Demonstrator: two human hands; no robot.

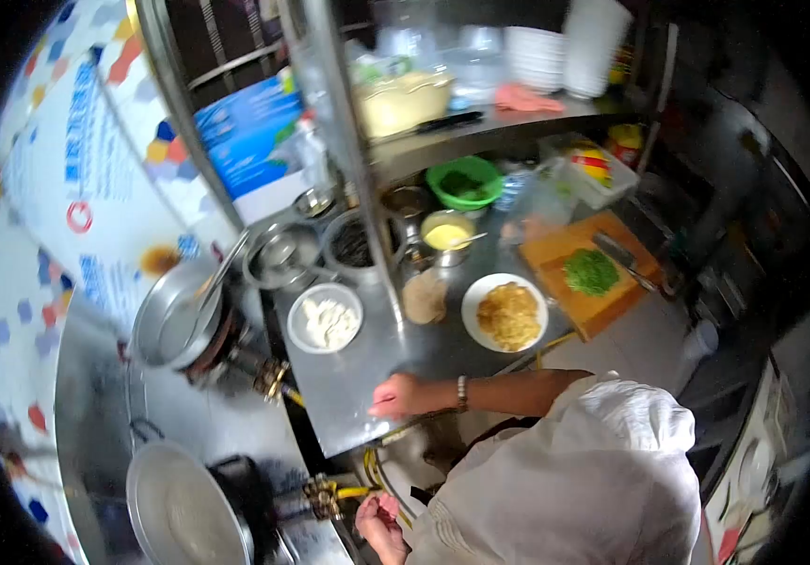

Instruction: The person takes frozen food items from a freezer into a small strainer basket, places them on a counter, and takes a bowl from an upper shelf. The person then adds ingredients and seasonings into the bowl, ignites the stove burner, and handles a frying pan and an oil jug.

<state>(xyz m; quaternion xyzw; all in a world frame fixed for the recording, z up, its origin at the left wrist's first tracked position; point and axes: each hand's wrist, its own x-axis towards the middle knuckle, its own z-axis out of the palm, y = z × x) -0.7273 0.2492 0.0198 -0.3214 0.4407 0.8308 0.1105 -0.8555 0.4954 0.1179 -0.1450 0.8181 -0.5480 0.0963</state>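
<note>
Where the steel counter (353, 405) adjoins burners (221, 353), the hands (400, 395) are apart near its edge — curled, grip unclear

Your top (565, 480): white cloth, loose, softly creased across the body. Your right sleeve (631, 410): white, short, bunched in folds. Your right wrist: one narrow bracelet (462, 394), pale, apparently beaded. Your right hand (401, 395) and left hand (381, 527): bare.
</note>
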